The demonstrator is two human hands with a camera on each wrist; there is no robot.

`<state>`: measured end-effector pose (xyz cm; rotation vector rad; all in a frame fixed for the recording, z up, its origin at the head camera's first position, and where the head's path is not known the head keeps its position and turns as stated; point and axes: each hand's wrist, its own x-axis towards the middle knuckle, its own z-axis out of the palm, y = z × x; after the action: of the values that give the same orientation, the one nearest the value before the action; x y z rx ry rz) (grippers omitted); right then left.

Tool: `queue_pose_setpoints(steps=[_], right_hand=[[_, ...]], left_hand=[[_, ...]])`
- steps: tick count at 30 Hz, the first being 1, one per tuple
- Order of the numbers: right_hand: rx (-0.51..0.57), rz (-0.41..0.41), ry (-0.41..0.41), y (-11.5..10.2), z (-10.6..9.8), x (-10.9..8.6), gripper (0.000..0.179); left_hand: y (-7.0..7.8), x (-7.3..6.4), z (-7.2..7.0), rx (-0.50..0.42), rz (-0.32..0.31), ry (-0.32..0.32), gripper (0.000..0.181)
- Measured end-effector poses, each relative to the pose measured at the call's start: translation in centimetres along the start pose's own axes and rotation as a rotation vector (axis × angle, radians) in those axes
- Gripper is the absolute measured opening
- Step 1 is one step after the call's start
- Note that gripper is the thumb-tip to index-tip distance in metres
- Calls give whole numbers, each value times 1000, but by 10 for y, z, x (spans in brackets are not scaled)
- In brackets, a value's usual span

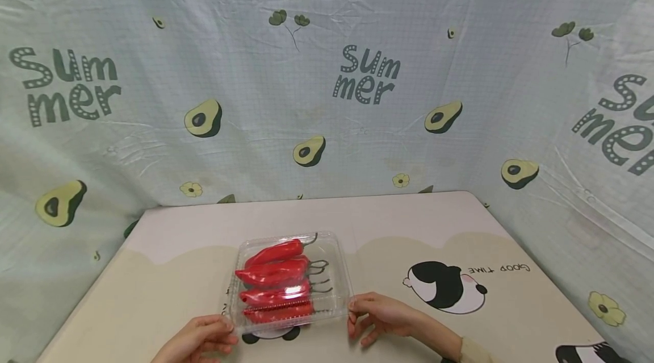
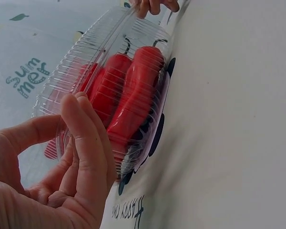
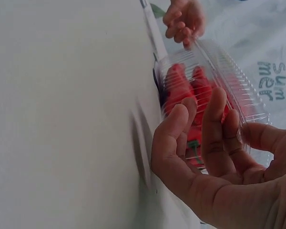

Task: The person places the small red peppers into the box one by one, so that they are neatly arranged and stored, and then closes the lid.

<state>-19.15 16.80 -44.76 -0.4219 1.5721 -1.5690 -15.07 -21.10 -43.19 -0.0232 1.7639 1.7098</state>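
A clear plastic clamshell box (image 1: 334, 255) holds several long red peppers (image 1: 273, 273) laid side by side, their green stems pointing right. My left hand (image 1: 196, 339) pinches the box's near left corner between thumb and fingers. At the near right corner, the thumb and fingers of my right hand (image 1: 380, 316) grip the rim. In the left wrist view, the ribbed wall of the box rises close beside the left fingers (image 2: 88, 143), with the lid and base meeting along a seam. The right wrist view has the curled right fingers (image 3: 169, 133) partly covering the peppers.
Under the box lies a pale table (image 1: 168, 295) with cartoon prints, one panda figure (image 1: 447, 287) to the right. A curtain (image 1: 255, 84) printed with avocados and lettering hangs behind the table and along its sides.
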Motion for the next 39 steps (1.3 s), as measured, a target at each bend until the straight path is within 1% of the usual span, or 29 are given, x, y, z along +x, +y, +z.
queue_pose_setpoints(steps=[8,13,24,35,39], right_hand=[[-11,8,-25,-2,-2,0,22],[-11,13,-26,-4,-4,1,22],[-20,26,-18,-5,-1,0,24],[-15,25,-47,-6,-1,-1,25],[-12,30,-54,-6,-1,-1,25]], left_hand=[[2,0,-1,0,7,-16,29],[3,-1,-1,-20,4,-21,31],[3,0,-1,-26,1,-19,24],[2,1,0,-37,18,-39,18],[3,0,0,-22,14,-39,19]])
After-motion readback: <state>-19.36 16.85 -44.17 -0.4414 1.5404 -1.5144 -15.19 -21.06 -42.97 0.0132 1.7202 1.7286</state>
